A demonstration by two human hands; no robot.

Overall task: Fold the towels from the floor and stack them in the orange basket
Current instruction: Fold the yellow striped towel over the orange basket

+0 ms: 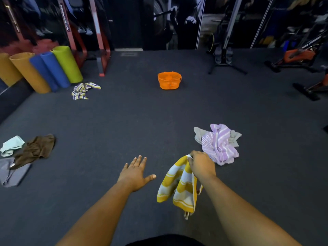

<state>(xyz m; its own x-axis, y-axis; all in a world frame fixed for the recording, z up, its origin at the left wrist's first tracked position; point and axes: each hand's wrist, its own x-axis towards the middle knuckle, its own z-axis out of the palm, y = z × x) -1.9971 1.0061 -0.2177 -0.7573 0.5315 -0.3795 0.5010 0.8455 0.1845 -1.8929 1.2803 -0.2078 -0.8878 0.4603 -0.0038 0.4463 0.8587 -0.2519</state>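
Right hand (201,165) pinches yellow striped towel (179,185) by one edge, lower right; left hand (135,172) spread wide, holding nothing. Best: left grabs opposite corner w/ towel hanging flat, then folds.

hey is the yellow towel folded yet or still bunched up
Not folded. The yellow towel hangs bunched and crumpled from the right hand, which grips its top; the left hand is open and off it.
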